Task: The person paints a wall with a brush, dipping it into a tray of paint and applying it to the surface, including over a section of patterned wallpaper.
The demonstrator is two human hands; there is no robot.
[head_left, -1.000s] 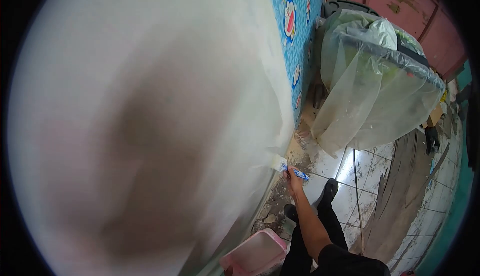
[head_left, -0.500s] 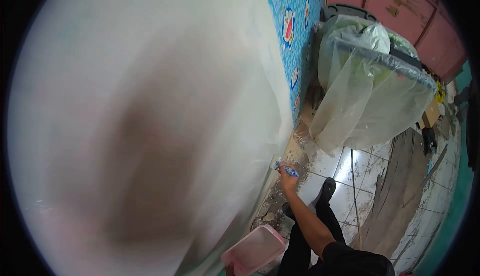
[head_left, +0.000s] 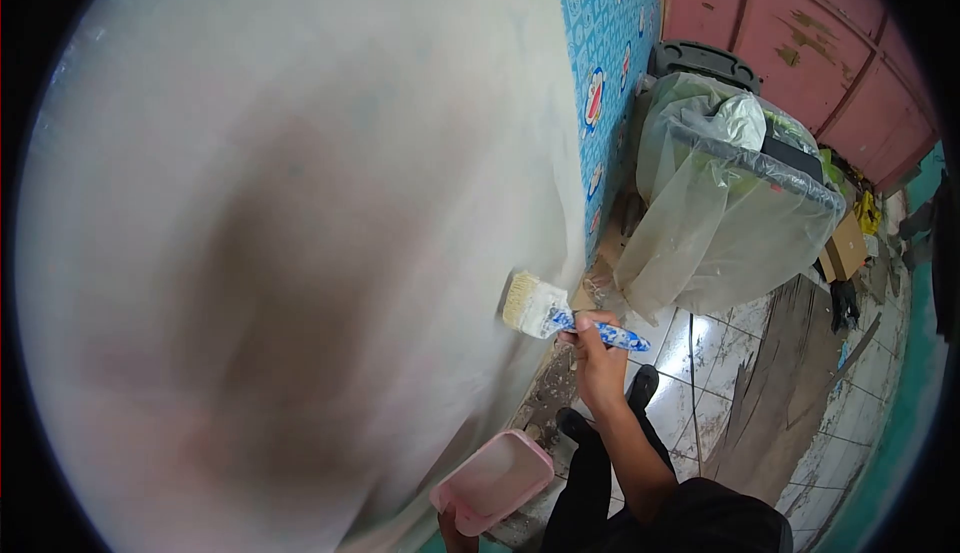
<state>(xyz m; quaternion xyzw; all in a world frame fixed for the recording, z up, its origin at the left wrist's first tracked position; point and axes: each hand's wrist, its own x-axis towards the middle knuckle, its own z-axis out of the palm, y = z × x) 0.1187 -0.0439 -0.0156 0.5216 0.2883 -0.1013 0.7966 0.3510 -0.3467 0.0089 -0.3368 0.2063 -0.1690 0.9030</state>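
**Holding a wet brush at the wall: where it could go wrong**

The right hand (head_left: 598, 358) was clamped around the blue-and-white patterned handle of a flat, pale-bristled paintbrush (head_left: 538, 308). Its fingers were wrapped tight, and the bristles lay against the broad white-coated wall (head_left: 300, 203), low on its right side. The grip sat close to the ferrule, so any excess coating would likely have run back over the knuckles and loosened the hold.

Directly beneath the brush were the person's black shoes (head_left: 640, 385) and the glossy, pale tiled floor (head_left: 722, 348). Drips from an overloaded brush would probably have landed there. Rubble lay at the foot of the wall, and wet tile beside it looked like poor footing.

The left hand (head_left: 452, 530) showed only at the bottom edge of the view. Its fingers appeared closed on the lower rim of a shallow pink plastic tub (head_left: 492, 480). The tub was tilted and held out of the person's line of work, so it could have slopped onto the dark trousers.

Just beside the white area ran a blue cartoon-printed wall covering (head_left: 612, 43), which a stray stroke could have smeared. A bin draped in a clear plastic sheet (head_left: 720, 223) stood near, seemingly shielded from spatter.
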